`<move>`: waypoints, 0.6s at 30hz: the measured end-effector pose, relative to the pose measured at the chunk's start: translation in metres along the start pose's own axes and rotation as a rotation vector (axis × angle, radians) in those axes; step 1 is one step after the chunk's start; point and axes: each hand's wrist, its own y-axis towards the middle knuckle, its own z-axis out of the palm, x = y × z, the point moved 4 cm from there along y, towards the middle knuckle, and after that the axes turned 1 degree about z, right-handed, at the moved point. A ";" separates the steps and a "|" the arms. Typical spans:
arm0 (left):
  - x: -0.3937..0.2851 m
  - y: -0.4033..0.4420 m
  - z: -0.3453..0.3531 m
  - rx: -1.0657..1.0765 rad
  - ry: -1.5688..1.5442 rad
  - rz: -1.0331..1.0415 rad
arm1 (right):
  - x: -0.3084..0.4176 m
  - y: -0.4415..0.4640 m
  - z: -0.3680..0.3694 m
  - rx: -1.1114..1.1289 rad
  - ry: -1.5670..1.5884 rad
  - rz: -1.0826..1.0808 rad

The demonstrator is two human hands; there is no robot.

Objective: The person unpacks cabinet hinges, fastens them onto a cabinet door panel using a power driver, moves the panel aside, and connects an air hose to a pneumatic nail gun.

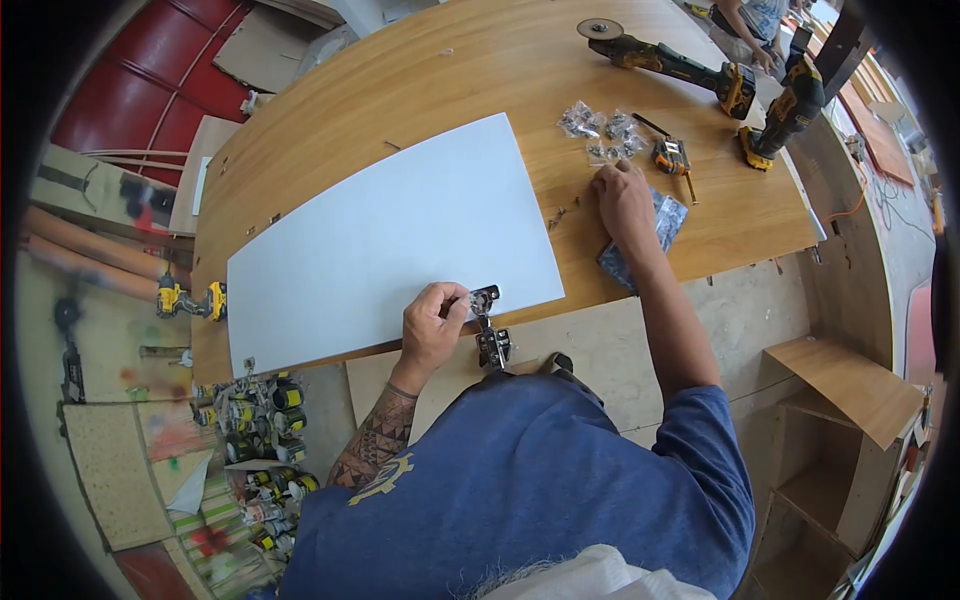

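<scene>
A white panel (390, 240) lies on the wooden table (400, 70). At its near edge, my left hand (435, 318) has its fingers closed on a metal hinge (485, 300), whose lower part hangs past the edge. My right hand (622, 195) rests to the right of the panel with fingers curled, just below small bags of hardware (620, 135); whatever is under the fingertips is hidden. A blue-grey packet (668, 218) lies beside and partly behind my right wrist. Loose screws (558, 217) are left of that hand, and an orange-and-black tape measure (672, 155) is to its right.
An angle grinder (670, 65) and a cordless drill (790, 110) stand at the back right. Another drill (190, 298) is by the left edge. Paint cans (265, 420) sit on the floor. Another person (755, 25) is at the far right.
</scene>
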 end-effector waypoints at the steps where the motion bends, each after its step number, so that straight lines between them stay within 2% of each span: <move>1: 0.001 0.000 0.000 0.020 -0.037 -0.005 | 0.000 -0.001 -0.001 -0.031 -0.025 -0.004; 3: -0.001 -0.001 -0.002 0.012 -0.062 -0.020 | 0.007 -0.001 -0.006 -0.134 -0.042 -0.072; 5: -0.005 -0.007 -0.011 0.105 -0.175 -0.032 | 0.007 0.000 -0.004 -0.169 -0.028 -0.080; 6: -0.006 -0.009 -0.017 0.057 -0.158 -0.045 | 0.003 0.002 -0.006 -0.184 -0.004 -0.091; 7: -0.009 -0.012 -0.020 0.089 -0.175 0.001 | 0.000 0.006 -0.007 -0.195 0.024 -0.104; 8: -0.011 -0.015 -0.025 0.118 -0.189 0.045 | 0.003 0.011 -0.015 -0.311 0.045 -0.204; 9: -0.014 -0.017 -0.032 0.137 -0.151 0.051 | 0.001 0.010 -0.023 -0.303 0.217 -0.153; 11: -0.018 -0.023 -0.044 0.184 -0.133 0.018 | 0.000 0.007 -0.038 -0.266 0.303 0.076; 12: -0.013 -0.026 -0.051 0.141 -0.117 -0.002 | -0.004 0.005 -0.041 -0.318 0.287 0.031; 13: -0.010 -0.029 -0.054 0.211 -0.141 0.055 | 0.004 0.001 -0.051 -0.367 0.217 -0.018; 14: -0.008 -0.033 -0.058 0.286 -0.165 0.115 | -0.006 -0.002 -0.047 -0.366 0.282 0.019; 15: -0.009 -0.037 -0.064 0.409 -0.179 -0.024 | -0.007 -0.007 -0.047 -0.369 0.331 0.113; 16: -0.003 -0.040 -0.071 0.381 -0.173 -0.031 | 0.000 -0.013 -0.051 -0.327 0.417 0.203; 17: 0.000 -0.042 -0.078 0.309 -0.132 0.105 | -0.007 -0.020 -0.042 -0.329 0.620 0.231; 18: 0.001 -0.044 -0.085 0.238 -0.090 0.241 | -0.003 -0.026 -0.043 -0.319 0.624 0.212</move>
